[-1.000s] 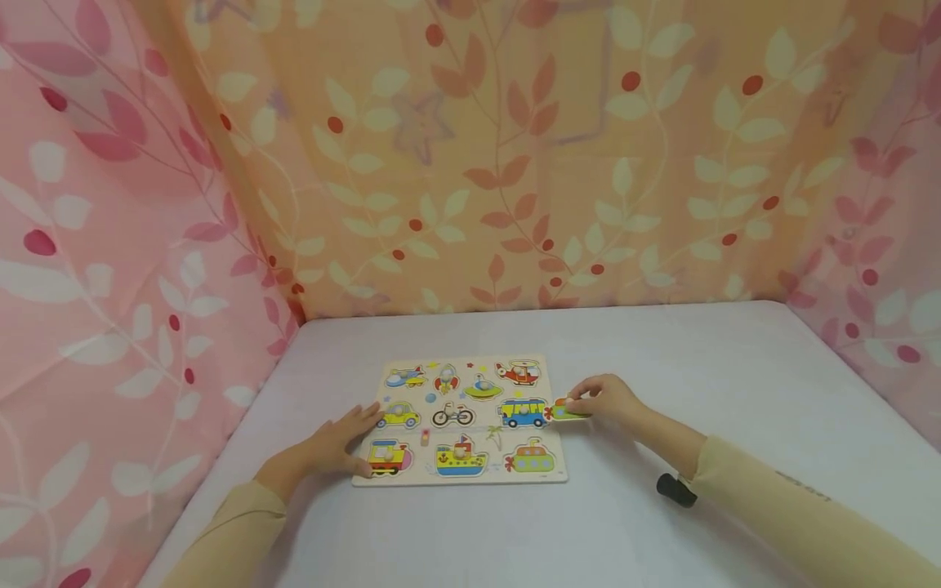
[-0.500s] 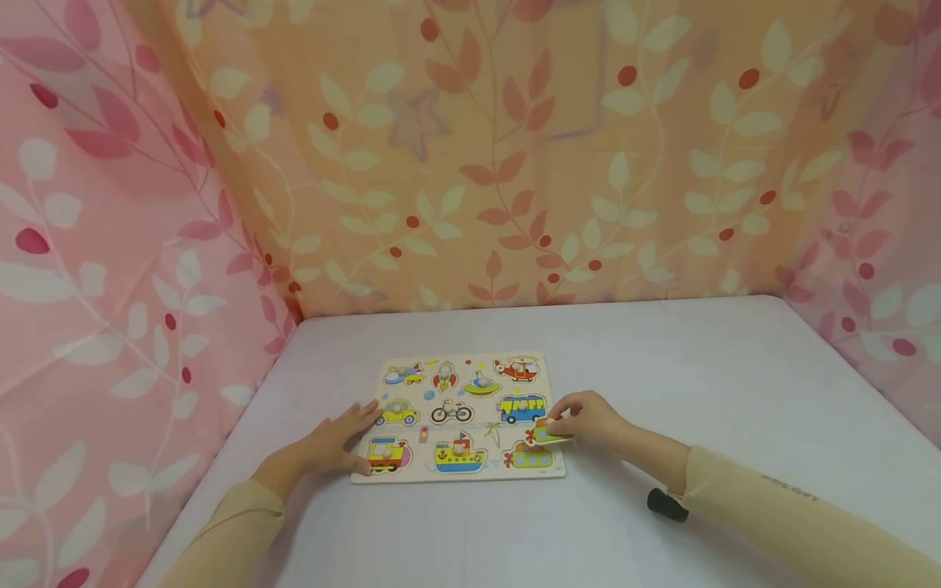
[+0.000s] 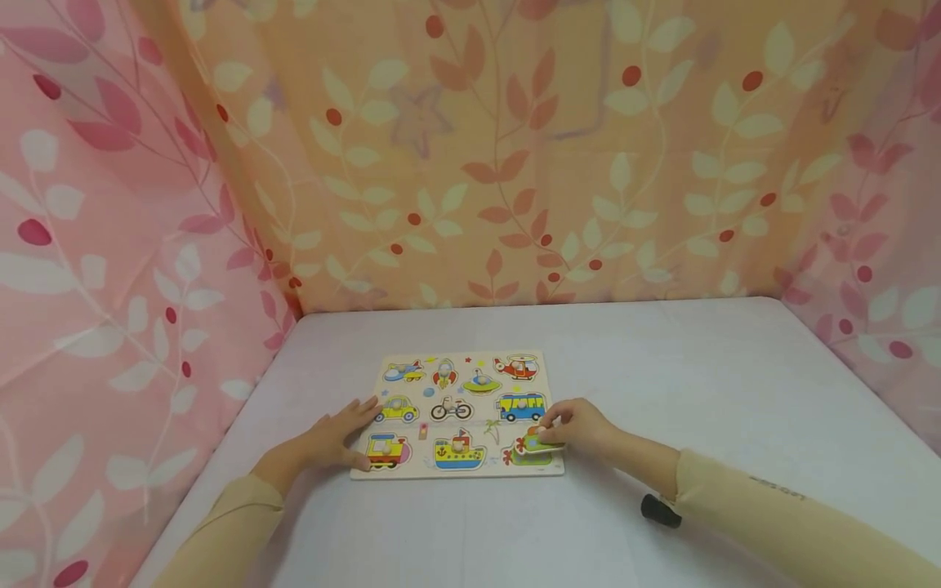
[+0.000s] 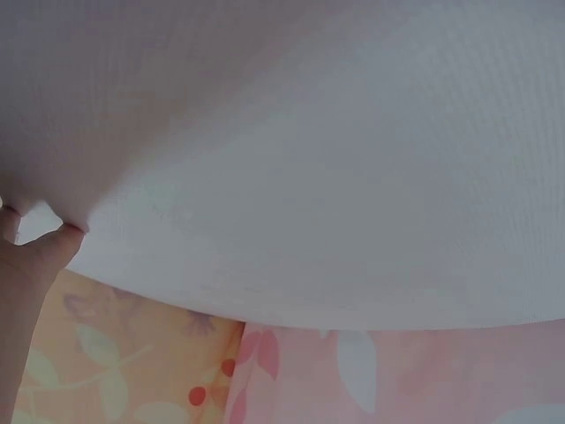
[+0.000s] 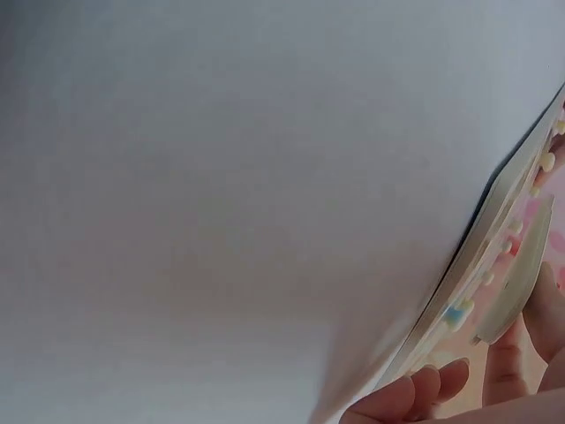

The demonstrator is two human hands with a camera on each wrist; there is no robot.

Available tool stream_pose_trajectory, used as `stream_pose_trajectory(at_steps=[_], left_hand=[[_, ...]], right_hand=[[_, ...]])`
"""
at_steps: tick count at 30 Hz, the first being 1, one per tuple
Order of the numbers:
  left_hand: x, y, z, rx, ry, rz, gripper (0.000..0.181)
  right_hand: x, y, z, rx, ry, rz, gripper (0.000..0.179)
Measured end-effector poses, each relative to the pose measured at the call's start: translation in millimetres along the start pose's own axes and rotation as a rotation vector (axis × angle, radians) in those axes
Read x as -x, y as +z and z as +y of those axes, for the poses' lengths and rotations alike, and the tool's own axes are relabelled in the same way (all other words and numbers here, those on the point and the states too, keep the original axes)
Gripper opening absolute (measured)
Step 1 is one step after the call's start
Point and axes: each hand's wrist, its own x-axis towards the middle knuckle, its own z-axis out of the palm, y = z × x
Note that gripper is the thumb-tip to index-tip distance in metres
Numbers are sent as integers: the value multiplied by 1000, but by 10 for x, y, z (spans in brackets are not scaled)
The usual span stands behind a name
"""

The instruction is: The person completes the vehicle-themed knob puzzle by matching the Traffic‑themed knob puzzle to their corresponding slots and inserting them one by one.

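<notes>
A wooden peg puzzle board (image 3: 421, 463) lies on the white table, filled with knobbed vehicle pieces such as a bus (image 3: 521, 407), a ship (image 3: 460, 449) and a train (image 3: 385, 451). My left hand (image 3: 327, 439) rests along the board's left edge, fingers spread. At the lower right, my right hand (image 3: 586, 426) pinches the green submarine piece (image 3: 542, 442) by its knob. That piece is tilted over the printed submarine recess (image 3: 531, 459) and partly covers it. In the right wrist view the submarine piece (image 5: 521, 278) shows edge-on above the board (image 5: 481, 238).
White cloth covers the table (image 3: 470, 531). Floral curtains stand behind it (image 3: 573, 163) and on both sides. A small black object (image 3: 661, 510) shows beside the right sleeve's cuff; its kind is unclear.
My right hand has carried the submarine piece left and toward the front, from beside the bus to over the submarine recess. The left hand stays at the board's left edge.
</notes>
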Motion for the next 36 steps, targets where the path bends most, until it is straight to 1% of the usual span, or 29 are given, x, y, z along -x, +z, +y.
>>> stream_pose_trajectory(at_steps=[11, 22, 29, 33, 36], left_hand=[[-14, 18, 3, 3, 5, -2, 99], [-20, 19, 53, 6, -9, -4, 100], [-41, 36, 54, 1, -9, -4, 100], [-50, 34, 49, -1, -9, 2, 100], [-50, 33, 40, -3, 2, 13, 101]], right_hand=[[-9, 95, 5, 34, 17, -10, 12], [-16, 136, -44, 122, 19, -23, 15], [-34, 161, -39, 195, 3, -36, 15], [-44, 160, -65, 232, -20, -45, 16], [-57, 141, -68, 249, -42, -69, 15]])
